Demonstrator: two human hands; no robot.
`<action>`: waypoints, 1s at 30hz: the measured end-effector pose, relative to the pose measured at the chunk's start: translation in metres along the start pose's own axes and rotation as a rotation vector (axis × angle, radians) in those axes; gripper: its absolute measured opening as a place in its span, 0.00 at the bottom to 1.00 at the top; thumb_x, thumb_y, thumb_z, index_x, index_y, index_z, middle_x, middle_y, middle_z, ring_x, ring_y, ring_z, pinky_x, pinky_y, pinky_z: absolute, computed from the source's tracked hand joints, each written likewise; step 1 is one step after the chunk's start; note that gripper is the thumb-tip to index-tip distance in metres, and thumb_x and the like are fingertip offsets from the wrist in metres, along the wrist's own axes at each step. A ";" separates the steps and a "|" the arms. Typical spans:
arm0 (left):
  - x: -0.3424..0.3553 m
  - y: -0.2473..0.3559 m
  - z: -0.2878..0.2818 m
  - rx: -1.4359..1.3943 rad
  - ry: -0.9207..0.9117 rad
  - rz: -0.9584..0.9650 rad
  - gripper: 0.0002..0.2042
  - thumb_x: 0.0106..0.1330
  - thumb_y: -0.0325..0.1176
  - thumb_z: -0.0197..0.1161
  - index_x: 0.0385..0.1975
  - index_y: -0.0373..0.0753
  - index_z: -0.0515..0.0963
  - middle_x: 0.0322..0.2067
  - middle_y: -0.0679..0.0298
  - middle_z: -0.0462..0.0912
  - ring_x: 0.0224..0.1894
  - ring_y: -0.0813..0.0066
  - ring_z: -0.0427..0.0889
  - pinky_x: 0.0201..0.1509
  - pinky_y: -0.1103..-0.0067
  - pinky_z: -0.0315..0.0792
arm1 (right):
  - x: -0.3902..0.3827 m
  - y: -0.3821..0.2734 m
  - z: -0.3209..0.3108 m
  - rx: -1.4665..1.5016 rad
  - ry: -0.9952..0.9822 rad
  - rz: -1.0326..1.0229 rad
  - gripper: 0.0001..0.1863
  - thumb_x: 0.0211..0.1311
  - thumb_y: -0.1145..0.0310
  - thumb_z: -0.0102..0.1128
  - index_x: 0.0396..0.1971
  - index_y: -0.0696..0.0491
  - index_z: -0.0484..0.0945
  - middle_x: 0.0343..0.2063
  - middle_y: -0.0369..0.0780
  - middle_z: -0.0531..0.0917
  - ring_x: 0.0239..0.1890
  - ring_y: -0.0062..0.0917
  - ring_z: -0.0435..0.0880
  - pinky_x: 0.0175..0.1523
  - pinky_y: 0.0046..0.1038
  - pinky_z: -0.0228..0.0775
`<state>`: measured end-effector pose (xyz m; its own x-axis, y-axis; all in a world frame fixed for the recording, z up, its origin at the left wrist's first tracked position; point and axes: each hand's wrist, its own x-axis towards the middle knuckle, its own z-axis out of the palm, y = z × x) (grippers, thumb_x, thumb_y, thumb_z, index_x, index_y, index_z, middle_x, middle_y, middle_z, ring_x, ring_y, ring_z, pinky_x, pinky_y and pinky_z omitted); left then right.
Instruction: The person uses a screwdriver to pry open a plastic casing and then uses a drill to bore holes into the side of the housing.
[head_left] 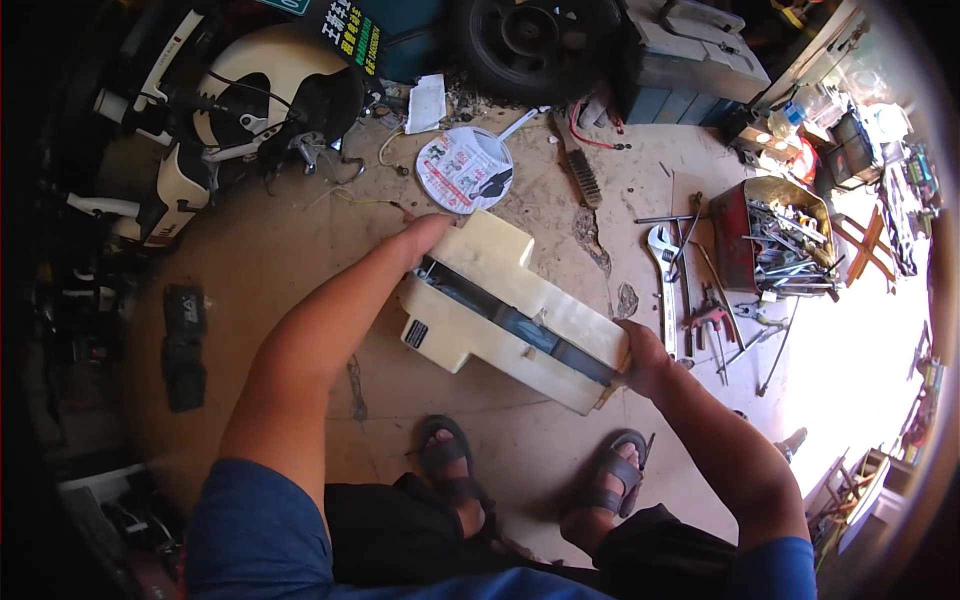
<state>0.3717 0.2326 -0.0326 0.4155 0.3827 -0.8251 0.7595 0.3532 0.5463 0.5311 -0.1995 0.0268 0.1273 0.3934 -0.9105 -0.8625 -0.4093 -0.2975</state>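
Between my two hands is a cream foam packing block [575,315], stepped at its left end and held at a slant above the floor. A long gap runs down its middle, and a grey-blue object [495,312] lies inside, mostly hidden by the foam. My left hand [432,238] grips the upper left end. At the lower right end, my right hand [648,358] is closed around the edge. The undersides of both grips are out of sight. A small dark label sits on the foam's left side.
A round paddle fan [450,160] and a wire brush [582,178] lie beyond the block. To the right are an adjustable wrench [670,290], red-handled pliers [710,315] and a red metal box [732,240] of tools. A cream scooter [250,95] and a tire [530,45] stand behind.
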 end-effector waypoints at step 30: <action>-0.166 -0.167 -0.005 0.159 0.233 0.856 0.32 0.75 0.30 0.48 0.81 0.32 0.60 0.82 0.46 0.61 0.84 0.53 0.60 0.85 0.69 0.54 | -0.028 0.203 0.001 0.107 0.005 -0.385 0.38 0.83 0.42 0.49 0.78 0.57 0.66 0.69 0.45 0.78 0.67 0.37 0.79 0.75 0.37 0.68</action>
<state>0.1736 0.1145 0.0134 0.7718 0.6302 -0.0854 0.3039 -0.2476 0.9199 0.3525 -0.2928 -0.0083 0.4535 0.4970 -0.7398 -0.7975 -0.1442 -0.5858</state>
